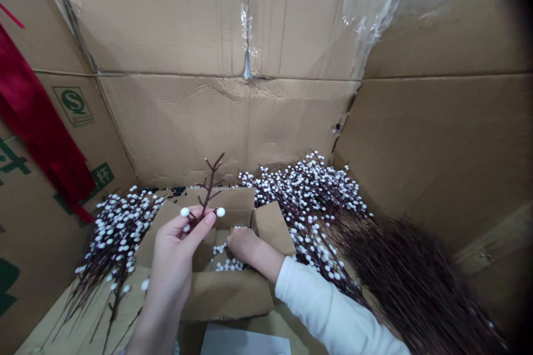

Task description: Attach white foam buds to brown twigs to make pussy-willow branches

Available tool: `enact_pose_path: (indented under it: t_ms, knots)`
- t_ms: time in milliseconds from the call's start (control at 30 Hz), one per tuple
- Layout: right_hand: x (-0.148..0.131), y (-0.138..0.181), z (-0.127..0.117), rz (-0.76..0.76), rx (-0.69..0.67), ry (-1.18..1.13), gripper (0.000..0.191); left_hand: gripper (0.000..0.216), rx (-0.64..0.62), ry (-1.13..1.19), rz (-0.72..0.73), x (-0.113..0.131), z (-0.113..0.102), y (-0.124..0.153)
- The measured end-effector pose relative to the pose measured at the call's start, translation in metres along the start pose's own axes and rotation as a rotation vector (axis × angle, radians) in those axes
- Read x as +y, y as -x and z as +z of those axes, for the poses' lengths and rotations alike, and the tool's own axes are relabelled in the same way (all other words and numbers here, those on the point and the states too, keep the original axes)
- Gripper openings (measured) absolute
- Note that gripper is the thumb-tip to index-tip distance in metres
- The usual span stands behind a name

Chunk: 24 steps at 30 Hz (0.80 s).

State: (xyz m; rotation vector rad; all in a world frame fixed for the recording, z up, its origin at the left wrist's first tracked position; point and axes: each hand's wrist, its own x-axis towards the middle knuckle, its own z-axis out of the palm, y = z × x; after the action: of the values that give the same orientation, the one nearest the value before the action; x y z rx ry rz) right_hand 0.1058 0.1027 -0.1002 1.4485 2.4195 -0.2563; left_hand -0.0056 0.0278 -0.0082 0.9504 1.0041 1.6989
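My left hand pinches a brown twig with bare upper tips and two white beads near my fingers, held upright above a small open carton. My right hand, in a white sleeve, reaches down into that small carton among loose white beads; its fingers are hidden inside. Finished beaded twigs lie in a pile to the right and in another pile to the left.
Everything sits inside a large cardboard box whose walls rise on all sides. Red fabric hangs over the left wall. A heap of bare brown twigs fills the right front. A white sheet lies at the bottom edge.
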Motion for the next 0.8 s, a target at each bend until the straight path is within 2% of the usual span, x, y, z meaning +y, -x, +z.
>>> enact_pose_path:
  t_ms: [200,367,467,567,667,800]
  knots:
    - [0.0,0.001,0.0,-0.002,-0.034,-0.076,0.031,0.019,-0.003,-0.009,0.005,0.001,-0.001,-0.001]
    - [0.004,0.006,-0.003,-0.003,0.034,-0.302,0.031,0.021,-0.005,-0.012,-0.004,0.001,0.0,-0.002]
    - [0.011,0.016,-0.01,-0.029,0.173,-0.541,0.025,0.022,-0.007,-0.011,-0.009,0.003,-0.001,-0.001]
    - [0.017,0.033,-0.022,-0.087,0.391,-0.874,0.014,0.021,-0.008,-0.014,-0.007,0.004,-0.001,0.0]
    - [0.015,0.051,-0.035,-0.191,0.572,-1.26,0.025,0.019,-0.023,-0.035,0.002,0.003,-0.002,0.0]
    - [0.004,0.071,-0.048,-0.314,0.704,-1.657,0.041,0.016,-0.063,-0.091,0.017,-0.003,-0.003,-0.001]
